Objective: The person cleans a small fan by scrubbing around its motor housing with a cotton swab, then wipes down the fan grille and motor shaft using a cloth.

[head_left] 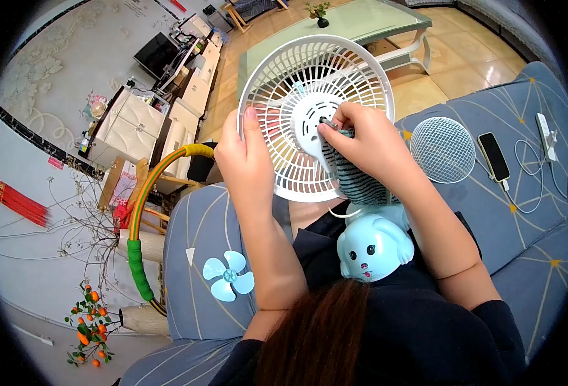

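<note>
Fan grille [309, 114], hands [246, 149] at rim [327, 39] and hub [308, 128]

Bright, even indoor light, seen through a strongly curving lens.
Between the bare left hand [246, 147] and bare right hand [366, 134], the round white plastic fan grille [307, 122] looks crisp; well beyond the right hand, glare whitens a patch of glossy beige tiled floor [486, 69]. Below both hands, the black cloth shirt [438, 334] swallows detail. The long pale-green tabletop [374, 26] beyond them bows, and blackness rounds off every corner.
</note>
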Available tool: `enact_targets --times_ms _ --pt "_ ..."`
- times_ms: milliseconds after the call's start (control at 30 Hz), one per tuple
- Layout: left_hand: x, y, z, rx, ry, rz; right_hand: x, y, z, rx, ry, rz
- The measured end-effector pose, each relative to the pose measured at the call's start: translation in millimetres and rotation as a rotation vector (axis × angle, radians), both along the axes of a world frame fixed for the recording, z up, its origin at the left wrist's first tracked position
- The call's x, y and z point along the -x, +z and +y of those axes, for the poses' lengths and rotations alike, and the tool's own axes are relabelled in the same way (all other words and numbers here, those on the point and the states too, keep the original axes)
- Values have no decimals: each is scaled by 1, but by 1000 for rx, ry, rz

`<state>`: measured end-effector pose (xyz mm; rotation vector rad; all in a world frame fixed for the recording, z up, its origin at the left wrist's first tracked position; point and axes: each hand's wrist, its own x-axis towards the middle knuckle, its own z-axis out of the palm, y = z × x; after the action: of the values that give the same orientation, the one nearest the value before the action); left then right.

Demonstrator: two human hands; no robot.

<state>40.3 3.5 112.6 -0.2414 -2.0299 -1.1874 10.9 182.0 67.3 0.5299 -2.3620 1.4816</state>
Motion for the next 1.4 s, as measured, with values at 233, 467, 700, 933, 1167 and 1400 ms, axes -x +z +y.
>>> enact_targets --times_ms 233,467,700,933,1167,1400 --pt "-2 2 0 60 41 -7 0 0 -1 -18 -14 -17" --pt "0 -1 0 46 62 7 0 -4 -1 -18 -25 24" --pt "16 -9 -9 40 117 -81 4 -20 -3 54 27 48" --pt "61 -25 -18 -62 21 -246 26 -32 0 -13 24 -116" --pt "119 -62 -32 -86 -1 -514 53 -68 4 -84 58 -183" --pt "167 -113 -44 -228 -101 -641 66 -62 13 -241 161 -412"
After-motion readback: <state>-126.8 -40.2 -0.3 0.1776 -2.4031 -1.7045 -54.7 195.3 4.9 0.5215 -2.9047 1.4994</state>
